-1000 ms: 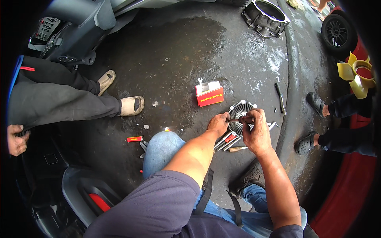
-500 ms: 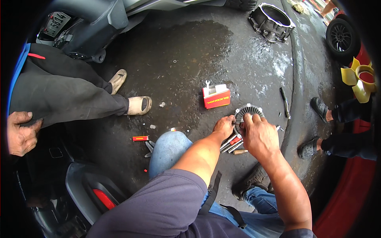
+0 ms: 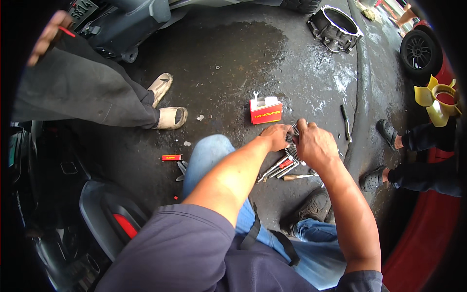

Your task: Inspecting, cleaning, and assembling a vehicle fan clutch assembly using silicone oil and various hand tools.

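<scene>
Both my hands are on a round, finned metal fan clutch (image 3: pixel 292 152), which is tilted and mostly covered by my fingers. My left hand (image 3: pixel 277 136) is closed on its left side. Opposite it, my right hand (image 3: pixel 315 145) has its fingers curled over the upper and right part of the rim. Several hand tools (image 3: pixel 278 167), one with a red handle, lie on the ground just below the clutch. Beside them is a tool with a wooden handle (image 3: pixel 296 177). A red and white box (image 3: pixel 266 113) with a wrench in its open top stands just beyond my left hand.
A black bell-shaped metal housing (image 3: pixel 335 29) lies at the far right. A black-handled tool (image 3: pixel 346 122) is right of my hands. A yellow fan (image 3: pixel 439 100) and people's feet (image 3: pixel 382 155) are farther right. Another person's legs (image 3: pixel 97 92) stand left, near a small red box (image 3: pixel 171 157).
The fan clutch has tipped from finned face up to more edge-on, and my hands have shifted with it. At the left, the other person's hand has risen.
</scene>
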Tool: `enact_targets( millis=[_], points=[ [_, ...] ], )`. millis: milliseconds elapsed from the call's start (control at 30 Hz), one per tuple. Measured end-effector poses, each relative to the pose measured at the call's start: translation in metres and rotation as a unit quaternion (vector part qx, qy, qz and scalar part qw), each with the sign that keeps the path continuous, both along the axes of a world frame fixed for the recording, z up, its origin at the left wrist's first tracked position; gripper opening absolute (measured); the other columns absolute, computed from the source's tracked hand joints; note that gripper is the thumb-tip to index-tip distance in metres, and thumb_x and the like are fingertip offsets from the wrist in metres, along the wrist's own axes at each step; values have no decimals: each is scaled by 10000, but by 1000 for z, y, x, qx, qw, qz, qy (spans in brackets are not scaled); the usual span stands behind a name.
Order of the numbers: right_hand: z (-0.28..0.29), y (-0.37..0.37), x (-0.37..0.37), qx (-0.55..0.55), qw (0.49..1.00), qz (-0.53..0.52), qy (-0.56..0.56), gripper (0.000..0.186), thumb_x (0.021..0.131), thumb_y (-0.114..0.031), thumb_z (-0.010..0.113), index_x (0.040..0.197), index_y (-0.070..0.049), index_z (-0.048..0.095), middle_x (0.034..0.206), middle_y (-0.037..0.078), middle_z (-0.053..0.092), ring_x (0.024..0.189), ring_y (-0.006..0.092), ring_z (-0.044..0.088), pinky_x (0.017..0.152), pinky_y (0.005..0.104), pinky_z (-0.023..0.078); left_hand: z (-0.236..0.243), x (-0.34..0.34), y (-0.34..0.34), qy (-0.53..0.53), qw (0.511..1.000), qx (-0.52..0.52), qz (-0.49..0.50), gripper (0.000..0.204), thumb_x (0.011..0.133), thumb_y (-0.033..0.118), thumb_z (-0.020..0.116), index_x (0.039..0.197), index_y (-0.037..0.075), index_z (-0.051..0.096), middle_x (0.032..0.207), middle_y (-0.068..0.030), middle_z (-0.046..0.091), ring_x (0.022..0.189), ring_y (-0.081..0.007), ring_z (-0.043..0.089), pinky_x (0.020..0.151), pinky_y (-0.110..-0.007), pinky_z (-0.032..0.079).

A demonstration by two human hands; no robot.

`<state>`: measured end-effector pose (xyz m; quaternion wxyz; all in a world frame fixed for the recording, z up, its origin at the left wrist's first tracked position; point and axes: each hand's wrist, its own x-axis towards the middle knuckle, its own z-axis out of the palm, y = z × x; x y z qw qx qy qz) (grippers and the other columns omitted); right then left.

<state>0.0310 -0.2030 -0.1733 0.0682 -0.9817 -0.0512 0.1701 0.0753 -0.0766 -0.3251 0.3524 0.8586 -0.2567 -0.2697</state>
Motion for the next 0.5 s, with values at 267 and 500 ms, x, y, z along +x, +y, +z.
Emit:
enact_targets(
  millis=[267,500],
  points=[
    [14,4,-3,0,997,72,-24,342,911,-309,539,1074,-10,567,1005,233,667,907,381,669,810,453,529,28,-11,9,14,993,-104,47,366,699,135,731,1046,79,632,1021,-149,671,1007,-322,640,856,-389,509],
    [29,6,4,-16,999,18,41,305,873,-285,611,1047,-42,553,888,203,672,827,375,666,723,469,526,42,-6,10,10,989,-129,65,370,760,149,708,1092,19,610,1068,-173,656,1068,-311,622,908,-397,483]
  ],
)
